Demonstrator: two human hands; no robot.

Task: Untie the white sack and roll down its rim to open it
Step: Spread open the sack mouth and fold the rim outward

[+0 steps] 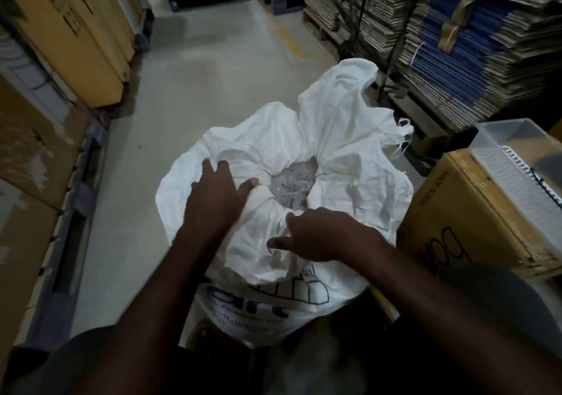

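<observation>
White sack [349,139] stands on the floor, mouth open. Left hand [217,194] presses spread on its rim, right hand [319,233] pinches the fabric. Risk: uneven rolling tips it, frayed weave snags.

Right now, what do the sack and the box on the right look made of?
Sack: woven plastic fabric by the look, matte white; loose threads fray from its edge, blue print on its side. Box: brown corrugated cardboard, dull, with printed lettering and worn corners.
</observation>
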